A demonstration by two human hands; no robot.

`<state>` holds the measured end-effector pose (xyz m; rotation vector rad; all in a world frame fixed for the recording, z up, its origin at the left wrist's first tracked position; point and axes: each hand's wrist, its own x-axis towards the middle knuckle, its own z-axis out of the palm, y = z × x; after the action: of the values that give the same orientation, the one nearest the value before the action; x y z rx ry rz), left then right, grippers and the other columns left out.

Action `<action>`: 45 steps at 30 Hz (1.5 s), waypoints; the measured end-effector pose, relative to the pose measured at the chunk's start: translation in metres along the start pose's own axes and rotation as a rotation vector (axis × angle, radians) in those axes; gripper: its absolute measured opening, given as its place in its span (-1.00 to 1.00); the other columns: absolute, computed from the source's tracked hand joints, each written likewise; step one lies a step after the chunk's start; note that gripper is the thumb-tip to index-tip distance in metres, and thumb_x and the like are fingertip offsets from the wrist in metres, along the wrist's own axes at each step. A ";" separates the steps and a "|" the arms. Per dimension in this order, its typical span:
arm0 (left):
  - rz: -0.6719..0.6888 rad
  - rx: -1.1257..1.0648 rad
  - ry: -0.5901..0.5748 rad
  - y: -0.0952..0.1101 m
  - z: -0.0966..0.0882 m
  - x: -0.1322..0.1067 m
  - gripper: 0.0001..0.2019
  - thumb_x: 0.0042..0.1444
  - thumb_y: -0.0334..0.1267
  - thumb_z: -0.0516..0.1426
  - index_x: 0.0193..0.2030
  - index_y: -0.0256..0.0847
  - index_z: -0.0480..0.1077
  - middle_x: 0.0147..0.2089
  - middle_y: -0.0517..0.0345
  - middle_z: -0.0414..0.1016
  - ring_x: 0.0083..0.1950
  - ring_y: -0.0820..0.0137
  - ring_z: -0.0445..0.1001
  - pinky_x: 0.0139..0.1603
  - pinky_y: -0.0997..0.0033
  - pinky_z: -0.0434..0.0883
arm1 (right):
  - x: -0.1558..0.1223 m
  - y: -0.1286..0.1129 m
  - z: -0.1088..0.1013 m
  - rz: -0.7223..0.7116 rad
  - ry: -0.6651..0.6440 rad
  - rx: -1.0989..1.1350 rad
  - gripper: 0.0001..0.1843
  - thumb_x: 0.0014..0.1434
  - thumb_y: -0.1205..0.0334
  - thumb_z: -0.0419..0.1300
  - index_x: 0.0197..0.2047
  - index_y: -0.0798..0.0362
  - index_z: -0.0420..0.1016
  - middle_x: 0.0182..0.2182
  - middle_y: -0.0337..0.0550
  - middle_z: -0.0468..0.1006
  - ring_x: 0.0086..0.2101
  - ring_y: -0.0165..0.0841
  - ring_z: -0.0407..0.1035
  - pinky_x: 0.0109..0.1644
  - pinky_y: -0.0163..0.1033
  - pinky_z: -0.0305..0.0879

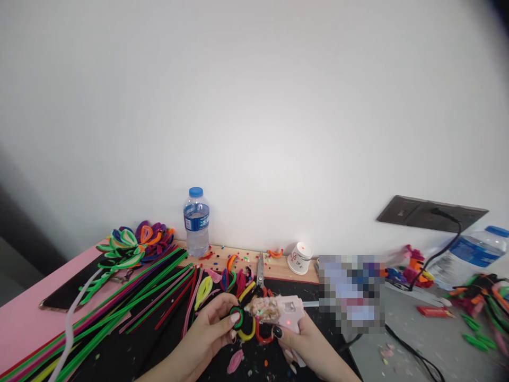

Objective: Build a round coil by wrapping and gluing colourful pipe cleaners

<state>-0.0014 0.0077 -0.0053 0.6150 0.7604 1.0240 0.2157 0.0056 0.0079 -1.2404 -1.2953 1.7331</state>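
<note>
Between the fingertips of my left hand [217, 329] is a small round coil of green and dark pipe cleaner [237, 317]. My right hand [304, 342] is wrapped round a pale pink glue gun [289, 313], a glue stick standing out of its back end. The gun's crusted nozzle end points left, close beside the coil; whether they touch I cannot tell. Beneath the gun lie a yellow pipe cleaner loop [247, 334] and a red loop [263, 335]. A pink pipe cleaner petal [235, 362] rests on the black mat below my left hand.
Long pipe cleaners [131, 297] spread over the left side, with a pipe cleaner flower [127, 244] behind. A water bottle [196, 223], scissors [260, 270] and an upturned paper cup [300, 258] stand or lie along the back. A black cable [413, 347] crosses the grey surface at right.
</note>
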 end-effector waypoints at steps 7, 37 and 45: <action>-0.008 -0.002 0.043 0.001 0.002 -0.001 -0.69 -0.21 -0.20 0.40 -0.34 -0.16 0.42 -0.43 0.33 0.31 -0.48 0.61 0.25 -0.42 0.56 0.24 | 0.001 0.002 -0.002 -0.020 -0.002 -0.055 -0.19 -0.19 -0.33 0.28 -0.05 0.13 0.32 -0.74 -0.52 0.19 -0.75 -0.57 0.01 -0.69 -0.44 0.00; -0.016 -0.063 0.128 0.001 0.001 0.001 -0.63 -0.34 -0.21 0.44 -0.36 -0.14 0.43 -0.45 0.34 0.31 -0.52 0.62 0.22 -0.45 0.56 0.19 | 0.001 0.007 -0.003 0.007 -0.002 -0.025 -0.19 -0.23 -0.31 0.32 -0.08 0.13 0.29 -0.74 -0.53 0.20 -0.75 -0.60 -0.01 -0.70 -0.44 -0.04; 0.010 -0.083 0.124 0.001 0.002 0.001 -0.68 -0.24 -0.24 0.41 -0.33 -0.14 0.44 -0.44 0.33 0.32 -0.51 0.62 0.22 -0.43 0.55 0.19 | 0.002 0.012 -0.005 0.003 -0.017 -0.053 -0.23 -0.14 -0.24 0.31 -0.03 0.15 0.27 -0.71 -0.51 0.23 -0.74 -0.61 0.02 -0.69 -0.46 -0.01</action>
<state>-0.0001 0.0086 -0.0036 0.4876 0.8201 1.1047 0.2206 0.0052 -0.0045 -1.2608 -1.3582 1.7247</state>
